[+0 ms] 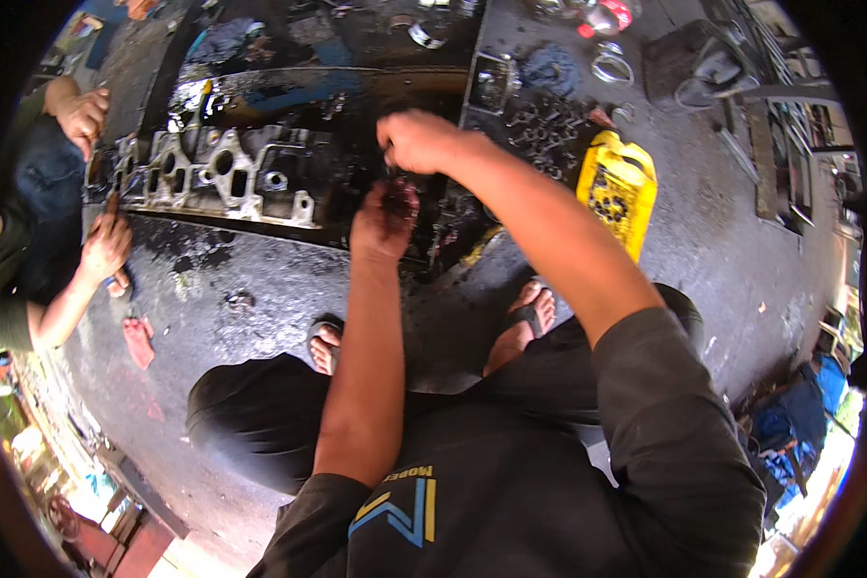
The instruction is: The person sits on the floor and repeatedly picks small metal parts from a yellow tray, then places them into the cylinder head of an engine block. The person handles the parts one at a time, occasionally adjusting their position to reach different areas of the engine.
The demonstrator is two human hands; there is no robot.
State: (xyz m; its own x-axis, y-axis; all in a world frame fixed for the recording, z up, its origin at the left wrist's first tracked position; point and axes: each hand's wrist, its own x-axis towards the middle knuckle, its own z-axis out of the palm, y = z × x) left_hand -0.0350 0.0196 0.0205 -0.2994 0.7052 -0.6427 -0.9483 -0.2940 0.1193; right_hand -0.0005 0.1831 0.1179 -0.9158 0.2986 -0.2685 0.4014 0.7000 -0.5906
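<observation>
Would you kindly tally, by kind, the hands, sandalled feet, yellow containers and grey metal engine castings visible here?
Wearer's hands: 2, left hand gripping a small dark greasy part, right hand just above it
Other person's hands: 2
Sandalled feet: 2
Yellow containers: 1
Grey engine castings: 1
Total: 8

Soft daylight, brightest at the lower corners; the oily floor (260, 279) glistens. Strong fisheye bending and black vignette at the rim; centre sharp.
</observation>
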